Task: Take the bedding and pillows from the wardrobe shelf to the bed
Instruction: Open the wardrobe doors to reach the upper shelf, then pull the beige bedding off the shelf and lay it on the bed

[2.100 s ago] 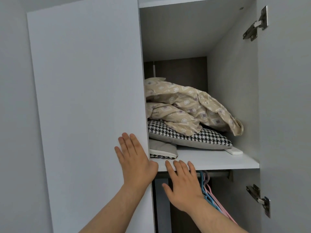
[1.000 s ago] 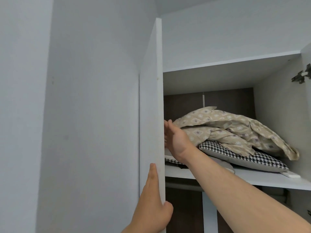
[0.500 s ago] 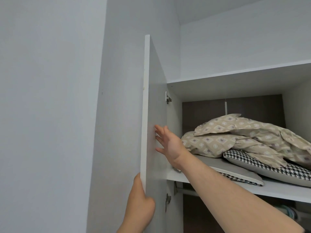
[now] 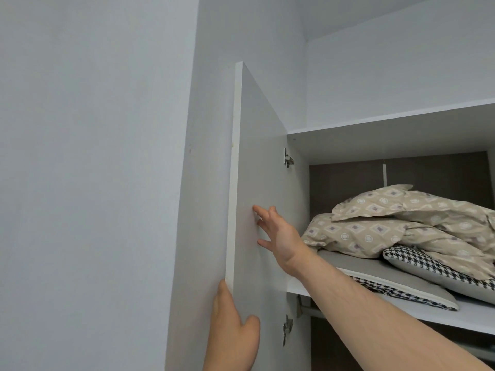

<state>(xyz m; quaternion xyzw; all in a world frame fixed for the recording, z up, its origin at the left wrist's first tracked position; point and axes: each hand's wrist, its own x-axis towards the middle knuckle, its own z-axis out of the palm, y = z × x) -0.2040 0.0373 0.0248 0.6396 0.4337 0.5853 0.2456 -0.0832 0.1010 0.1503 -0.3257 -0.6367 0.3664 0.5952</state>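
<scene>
Fingers (image 4: 259, 220) of R hand (image 4: 280, 236) flat on wardrobe door (image 4: 262, 162), L hand (image 4: 233, 333) at edge.

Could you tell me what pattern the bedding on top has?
Beige bedding with diamond and circle motifs; head view.

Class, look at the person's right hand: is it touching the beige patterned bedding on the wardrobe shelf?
Apart. The head view shows the right hand spread flat against the inside of the open wardrobe door, with bare door panel between it and the beige patterned bedding.
</scene>
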